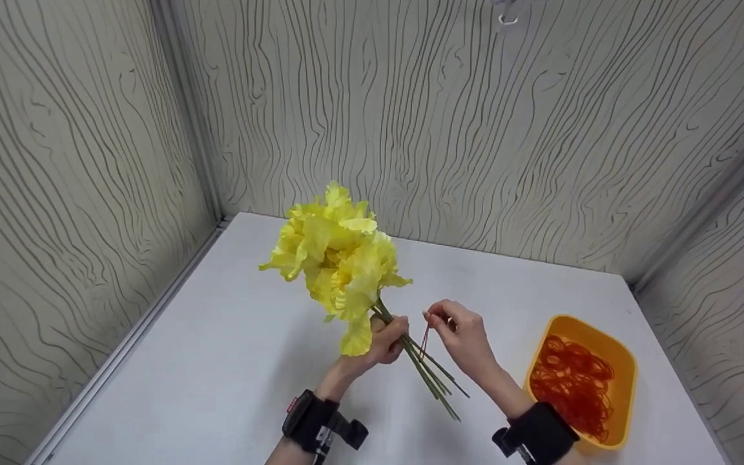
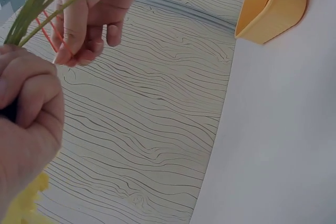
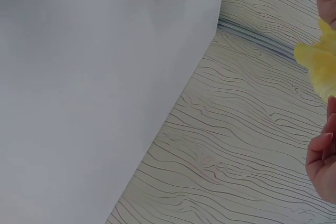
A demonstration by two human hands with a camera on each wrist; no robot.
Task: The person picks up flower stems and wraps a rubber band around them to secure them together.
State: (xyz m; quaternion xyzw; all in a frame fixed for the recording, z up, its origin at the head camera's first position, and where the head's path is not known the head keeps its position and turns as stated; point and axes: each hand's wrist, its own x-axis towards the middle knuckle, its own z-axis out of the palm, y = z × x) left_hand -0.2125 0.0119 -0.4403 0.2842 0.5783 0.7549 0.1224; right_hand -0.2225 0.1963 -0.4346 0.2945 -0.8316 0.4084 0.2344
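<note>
**Binding the yellow bunch: a band held ready at the stems**

At the left of the white table (image 1: 217,361), the left hand (image 1: 382,342) was raised above the surface with its fingers wrapped tightly round the green stems (image 1: 430,374) of a bunch of yellow flowers (image 1: 336,258). The blooms leaned up and to the left, toward the far wall, while the stem ends slanted down to the near right, free of the table. In the left wrist view the curled fingers (image 2: 31,98) were pressed together around the bunch, the stems fanning out beyond them.

Just to the right, the right hand (image 1: 459,332) pinched a thin red rubber band (image 1: 425,339) between thumb and fingertips, the loop hanging down beside the stems and, as far as could be told, touching or nearly touching them. The right wrist view showed only a sliver of that hand and a yellow petal, so it added nothing about the pinch.

At the near right of the table stood an orange tray (image 1: 627,368) heaped with more red bands, well apart from both hands.

To do this step well, it seemed wise to keep the left grip firm and high so the stems stayed gathered, stretch the loop wide enough to clear all the stem ends at once, and slide it up close under the fist before letting it tighten, lest a stray stem slip out.
</note>
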